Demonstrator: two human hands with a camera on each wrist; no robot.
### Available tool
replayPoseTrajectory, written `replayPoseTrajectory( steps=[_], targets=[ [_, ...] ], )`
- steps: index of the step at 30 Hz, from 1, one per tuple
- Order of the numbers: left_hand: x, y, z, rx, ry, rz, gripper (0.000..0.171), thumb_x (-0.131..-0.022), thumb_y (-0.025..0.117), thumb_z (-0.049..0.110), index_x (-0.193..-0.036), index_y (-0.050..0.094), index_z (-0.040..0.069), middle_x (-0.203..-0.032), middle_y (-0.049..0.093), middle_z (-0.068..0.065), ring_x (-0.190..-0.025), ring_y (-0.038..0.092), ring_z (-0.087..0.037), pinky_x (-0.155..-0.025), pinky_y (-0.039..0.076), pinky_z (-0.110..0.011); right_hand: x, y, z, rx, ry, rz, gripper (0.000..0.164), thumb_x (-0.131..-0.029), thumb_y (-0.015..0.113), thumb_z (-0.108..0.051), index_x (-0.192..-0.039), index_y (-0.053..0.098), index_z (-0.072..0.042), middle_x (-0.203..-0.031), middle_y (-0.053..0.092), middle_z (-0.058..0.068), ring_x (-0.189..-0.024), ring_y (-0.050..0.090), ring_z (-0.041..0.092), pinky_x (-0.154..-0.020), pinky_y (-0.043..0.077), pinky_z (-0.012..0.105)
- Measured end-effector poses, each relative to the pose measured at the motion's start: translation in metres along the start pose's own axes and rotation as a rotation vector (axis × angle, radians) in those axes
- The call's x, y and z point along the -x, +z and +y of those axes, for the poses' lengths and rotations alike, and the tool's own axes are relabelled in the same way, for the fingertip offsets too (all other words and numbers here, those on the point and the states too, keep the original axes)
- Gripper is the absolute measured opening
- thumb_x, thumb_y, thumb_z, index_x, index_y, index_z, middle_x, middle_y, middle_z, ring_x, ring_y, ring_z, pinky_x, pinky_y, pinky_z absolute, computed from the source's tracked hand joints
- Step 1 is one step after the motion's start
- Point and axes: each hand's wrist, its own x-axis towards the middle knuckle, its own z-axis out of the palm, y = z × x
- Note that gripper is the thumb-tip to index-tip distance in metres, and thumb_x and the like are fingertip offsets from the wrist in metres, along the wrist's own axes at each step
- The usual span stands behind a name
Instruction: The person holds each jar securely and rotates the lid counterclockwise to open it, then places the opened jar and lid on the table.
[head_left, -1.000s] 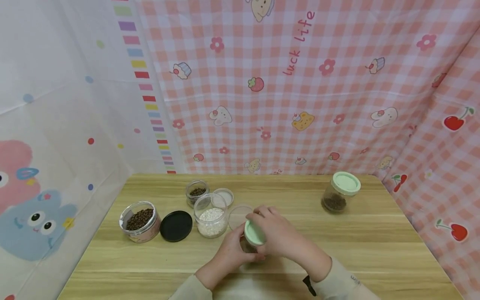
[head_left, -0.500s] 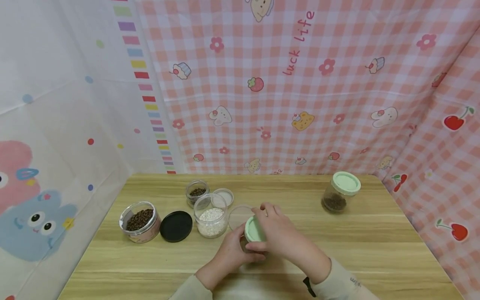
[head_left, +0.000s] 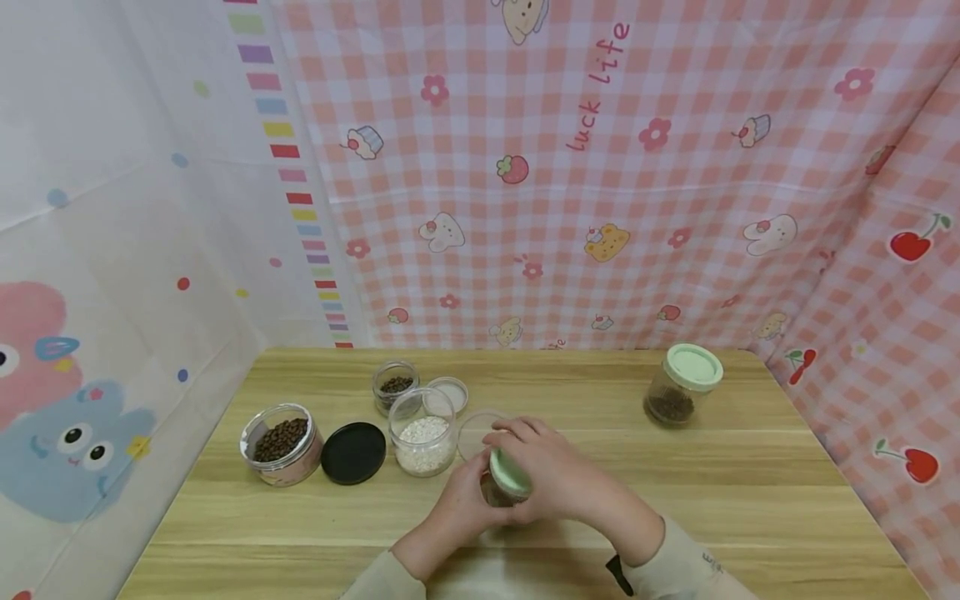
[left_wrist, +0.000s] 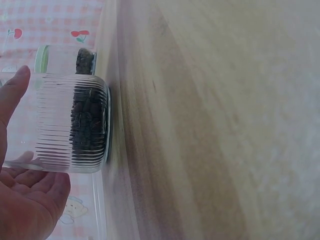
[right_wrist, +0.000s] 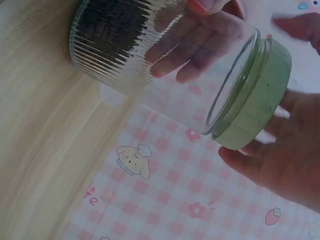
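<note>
A ribbed glass jar (right_wrist: 165, 100) with dark contents at its bottom stands on the table near the front middle. Its pale green lid (right_wrist: 257, 95) sits on the mouth. My left hand (head_left: 459, 507) holds the jar's body, thumb on one side and fingers on the other. From above, my right hand (head_left: 551, 471) wraps over the lid; the right wrist view shows fingertips (right_wrist: 232, 157) at the lid's edge and the thumb (right_wrist: 300, 27) off to the far side. Hands hide much of the jar in the head view.
At the back right stands a similar jar (head_left: 682, 392) with a green lid. On the left are a tub (head_left: 288, 471) of brown beans, a black lid (head_left: 353, 452), a jar (head_left: 422, 437) of white flakes, a small jar (head_left: 394, 387) of dark bits and a clear lid (head_left: 472, 433).
My right hand's fingers lifted and shifted round the green lid half a second ago, and now close over it again. The left hand and the jar stay in place.
</note>
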Motion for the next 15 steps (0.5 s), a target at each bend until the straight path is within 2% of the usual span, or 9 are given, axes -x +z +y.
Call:
replayPoseTrajectory(
  steps=[4,7,11,15],
  targets=[
    [-0.0006,0.0000,0.0003,0.064,-0.015,-0.016,0.089,-0.065,0.086,0.036,-0.141,0.043,0.020,-0.132,0.056,0.002,-0.120,0.052,-0.018,-0.101,0.045,-0.040,0.0007,0.0016,-0.0033,0.032,0.125,0.069,0.090,-0.065,0.081,-0.052,-0.137,0.045,-0.010,-0.137,0.043,0.017,-0.124,0.041,0.035,-0.095,0.045,0.051],
    [-0.0011,0.0005,0.0008,0.090,-0.029,-0.019,0.090,-0.064,0.087,0.038,-0.141,0.042,0.024,-0.131,0.057,0.005,-0.118,0.053,-0.017,-0.100,0.045,-0.040,-0.0001,0.0028,-0.0051,0.078,0.202,0.090,0.092,-0.065,0.078,-0.059,-0.133,0.048,-0.004,-0.127,0.048,0.018,-0.114,0.047,0.033,-0.085,0.050,0.049],
    [-0.0014,0.0014,0.0006,0.091,-0.035,-0.012,0.091,-0.063,0.087,0.037,-0.141,0.042,0.025,-0.130,0.057,0.005,-0.118,0.054,-0.017,-0.100,0.045,-0.040,-0.0016,0.0046,-0.0047,0.097,0.213,0.067,0.085,-0.067,0.078,-0.056,-0.127,0.052,-0.003,-0.119,0.051,0.014,-0.105,0.048,0.029,-0.081,0.052,0.044],
    [-0.0011,0.0012,0.0002,0.091,-0.033,-0.012,0.091,-0.063,0.087,0.035,-0.141,0.042,0.023,-0.132,0.056,0.004,-0.119,0.053,-0.018,-0.101,0.044,-0.042,-0.0022,0.0055,-0.0020,0.071,0.173,0.075,0.077,-0.067,0.081,-0.046,-0.128,0.054,-0.008,-0.119,0.051,0.009,-0.107,0.047,0.027,-0.083,0.051,0.041]
  ],
)
